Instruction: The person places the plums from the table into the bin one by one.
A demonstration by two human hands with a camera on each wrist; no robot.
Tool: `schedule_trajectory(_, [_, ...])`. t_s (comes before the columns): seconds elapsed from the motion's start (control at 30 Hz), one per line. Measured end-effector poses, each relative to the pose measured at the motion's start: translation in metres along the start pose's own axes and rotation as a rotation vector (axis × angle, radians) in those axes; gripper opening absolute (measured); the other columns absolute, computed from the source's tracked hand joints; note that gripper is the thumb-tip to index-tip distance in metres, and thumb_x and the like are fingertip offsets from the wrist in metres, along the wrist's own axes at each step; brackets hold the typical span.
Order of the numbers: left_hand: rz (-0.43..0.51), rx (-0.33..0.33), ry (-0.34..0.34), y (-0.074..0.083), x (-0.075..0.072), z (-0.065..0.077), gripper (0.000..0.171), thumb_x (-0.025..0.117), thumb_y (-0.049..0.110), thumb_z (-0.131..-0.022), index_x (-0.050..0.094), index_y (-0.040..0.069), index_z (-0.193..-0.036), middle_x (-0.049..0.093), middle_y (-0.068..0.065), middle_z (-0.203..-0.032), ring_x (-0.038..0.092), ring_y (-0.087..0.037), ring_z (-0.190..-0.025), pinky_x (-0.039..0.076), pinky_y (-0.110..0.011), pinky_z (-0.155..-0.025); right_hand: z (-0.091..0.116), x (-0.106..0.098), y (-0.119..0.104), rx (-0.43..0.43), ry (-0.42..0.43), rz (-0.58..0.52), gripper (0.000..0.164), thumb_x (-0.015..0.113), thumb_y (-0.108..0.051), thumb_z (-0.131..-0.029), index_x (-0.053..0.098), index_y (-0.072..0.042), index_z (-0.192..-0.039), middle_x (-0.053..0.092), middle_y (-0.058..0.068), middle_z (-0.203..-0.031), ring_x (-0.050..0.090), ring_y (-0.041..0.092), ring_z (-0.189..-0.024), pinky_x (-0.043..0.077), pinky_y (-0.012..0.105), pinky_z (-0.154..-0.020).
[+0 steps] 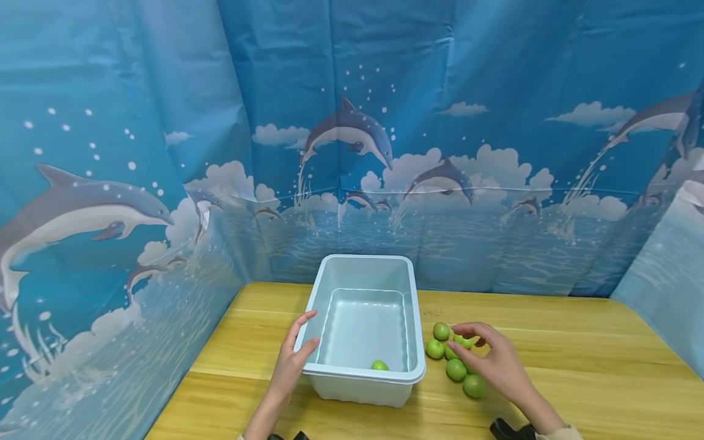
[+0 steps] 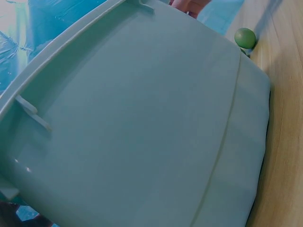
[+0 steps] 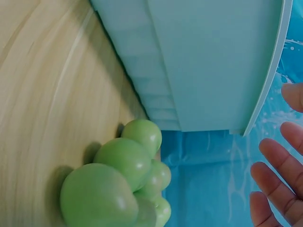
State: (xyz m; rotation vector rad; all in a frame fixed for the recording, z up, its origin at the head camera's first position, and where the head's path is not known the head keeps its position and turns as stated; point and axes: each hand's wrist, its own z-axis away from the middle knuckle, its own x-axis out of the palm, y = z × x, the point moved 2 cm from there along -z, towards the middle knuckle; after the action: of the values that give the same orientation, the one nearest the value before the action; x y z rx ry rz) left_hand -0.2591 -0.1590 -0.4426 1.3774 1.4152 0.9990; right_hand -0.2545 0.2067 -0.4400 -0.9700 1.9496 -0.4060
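The bin (image 1: 360, 392) opens upward, its long axis running near to far, one lime (image 1: 379, 365) in its near end, left hand (image 1: 287, 362) gripping its left rim, right hand (image 1: 499, 362), fingers parted, empty, by limes (image 1: 456, 370) to its right.

Head camera is looking forward and down at the pale-blue bin (image 1: 360, 391), wood-grain table (image 1: 561, 373) and dolphin-print backdrop (image 1: 484, 61). Left wrist camera, rolled sideways, is facing the bin's outer wall up close. Right wrist camera, also rolled, is looking low across the table, nearest the green fruits (image 3: 123, 161), sharing fruits and bin with the head view.
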Motion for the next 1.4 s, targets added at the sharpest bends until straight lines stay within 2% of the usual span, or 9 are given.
schedule_trajectory(0.13, [0.001,0.001,-0.002,0.0,0.0,0.0,0.049,0.059,0.016,-0.093,0.044,0.009,-0.139,0.034,-0.008,-0.148,0.019,-0.027,-0.138,0.013,-0.056,-0.106,0.002,0.0,0.003,0.003,-0.004,0.021,0.025,0.077,-0.023,-0.082,0.068,-0.018,-0.105,0.065,-0.009,-0.097,0.058,0.017,-0.084,0.048,0.034,-0.068])
schedule_trajectory(0.43, [-0.006,0.002,0.0,0.0,-0.001,-0.001,0.049,0.06,0.016,-0.092,0.044,0.009,-0.139,0.034,-0.008,-0.147,0.022,-0.027,-0.137,0.015,-0.054,-0.106,0.007,-0.001,0.009,0.037,-0.024,0.029,0.026,0.077,-0.023,-0.081,0.068,-0.018,-0.105,0.065,-0.009,-0.097,0.058,0.017,-0.084,0.048,0.031,-0.067])
schedule_trajectory(0.77, [0.007,0.003,0.0,0.0,0.0,-0.001,0.049,0.059,0.014,-0.092,0.044,0.009,-0.138,0.034,-0.009,-0.148,0.026,-0.027,-0.135,0.019,-0.051,-0.105,0.012,-0.004,0.012,0.065,-0.024,0.032,0.027,0.078,-0.022,-0.079,0.068,-0.015,-0.103,0.067,0.0,-0.098,0.059,0.018,-0.083,0.049,0.032,-0.067])
schedule_trajectory(0.93, [0.013,-0.003,0.0,0.0,-0.001,-0.001,0.048,0.059,0.013,-0.092,0.045,0.01,-0.138,0.033,-0.01,-0.148,0.028,-0.027,-0.135,0.021,-0.05,-0.105,0.013,-0.003,0.015,0.088,-0.045,0.046,0.028,0.079,-0.023,-0.079,0.068,-0.013,-0.102,0.067,0.0,-0.097,0.058,0.016,-0.082,0.048,0.03,-0.066])
schedule_trajectory(1.4, [-0.005,-0.008,-0.001,0.001,0.0,0.0,0.049,0.059,0.014,-0.092,0.044,0.009,-0.138,0.033,-0.009,-0.148,0.023,-0.028,-0.137,0.017,-0.054,-0.105,0.023,0.001,0.025,0.102,-0.074,0.037,0.028,0.081,-0.022,-0.075,0.07,-0.012,-0.099,0.067,-0.003,-0.095,0.057,0.013,-0.077,0.046,0.025,-0.061])
